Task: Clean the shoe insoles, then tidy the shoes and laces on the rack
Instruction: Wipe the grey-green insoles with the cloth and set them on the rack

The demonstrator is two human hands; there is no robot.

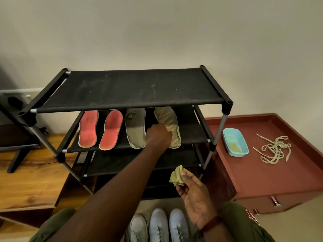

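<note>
Several insoles lie on the second shelf of a black rack [132, 91]: two red insoles [88, 129] [111, 130], a grey insole [135, 130] and a tan insole [170, 123] at the right. My left hand [158, 135] reaches under the top shelf and grips the tan insole at its left edge. My right hand [192, 191] is held in front of the lower shelves and pinches a crumpled green cloth [176, 177]. White shoes [159, 224] stand on the floor by my knees.
A red-brown cabinet [262, 180] right of the rack carries a light blue tub [235, 142] and a loose pile of beige laces [276, 149]. A wooden bench [29, 172] with a black stand is at the left. A plain wall is behind.
</note>
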